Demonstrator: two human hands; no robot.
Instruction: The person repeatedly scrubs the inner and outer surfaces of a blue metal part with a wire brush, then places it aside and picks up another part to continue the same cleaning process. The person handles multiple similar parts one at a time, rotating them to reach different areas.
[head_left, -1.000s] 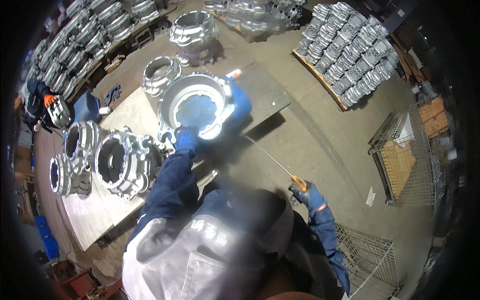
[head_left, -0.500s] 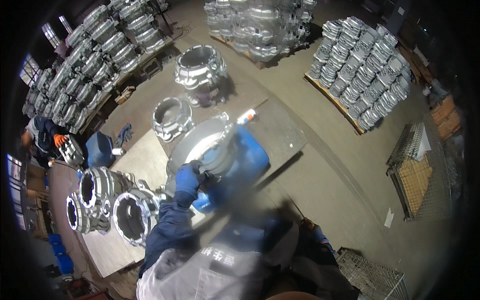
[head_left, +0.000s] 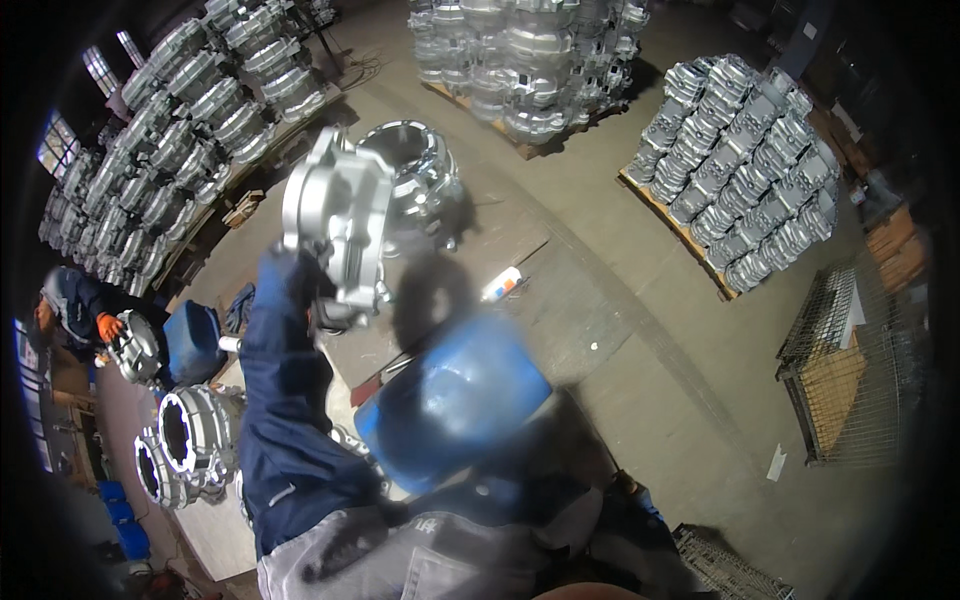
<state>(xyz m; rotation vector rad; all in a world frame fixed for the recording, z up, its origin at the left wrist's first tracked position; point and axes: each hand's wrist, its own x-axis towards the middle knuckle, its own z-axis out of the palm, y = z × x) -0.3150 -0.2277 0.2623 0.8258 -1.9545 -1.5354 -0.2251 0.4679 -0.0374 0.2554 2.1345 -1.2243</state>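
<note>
My left hand (head_left: 287, 280), in a dark blue glove, is closed on the lower edge of a silver cast-metal housing (head_left: 345, 215). The housing is raised and tilted on its side above the work table (head_left: 470, 235). Just behind it stands another ring-shaped housing (head_left: 425, 180), partly covered by the raised one. A blue plastic container (head_left: 455, 395) lies close in front of my body, blurred along its edge. My right hand does not show; only a dark, smeared sleeve (head_left: 570, 440) appears on that side.
A white bottle with an orange label (head_left: 501, 284) lies on the table. More housings (head_left: 195, 440) stand at the left, near a co-worker's orange glove (head_left: 109, 327) and another blue container (head_left: 193, 340). Stacked castings (head_left: 740, 170) sit on pallets beyond; a wire cage (head_left: 845, 365) is at right.
My left hand has lifted the housing away from beside the blue container, carrying it left and farther out while tipping it on its side. More of the container now shows.
</note>
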